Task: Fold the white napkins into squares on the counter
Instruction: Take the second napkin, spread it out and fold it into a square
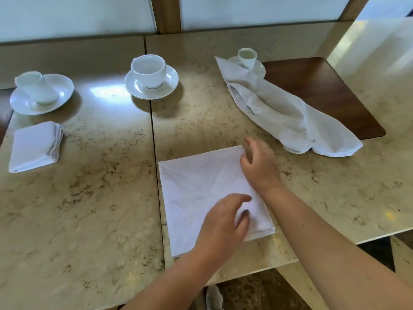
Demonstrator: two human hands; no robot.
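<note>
A white napkin [196, 191] lies flat as a square on the marble counter [89, 209] in front of me. My left hand [225, 222] rests on its near right part, fingers curled over a fold of cloth near the right edge. My right hand [259, 166] hovers at the napkin's far right corner, fingers bent and touching the corner. A folded square napkin [33, 146] sits at the left. An unfolded, crumpled white napkin [288, 115] lies at the right, stretching back to a saucer.
Two cups on saucers [152, 81] [42, 92] stand at the back left and centre. A small cup on a saucer [247, 59] stands at the back right beside a dark wooden inset [330, 95]. The counter edge runs close on the right.
</note>
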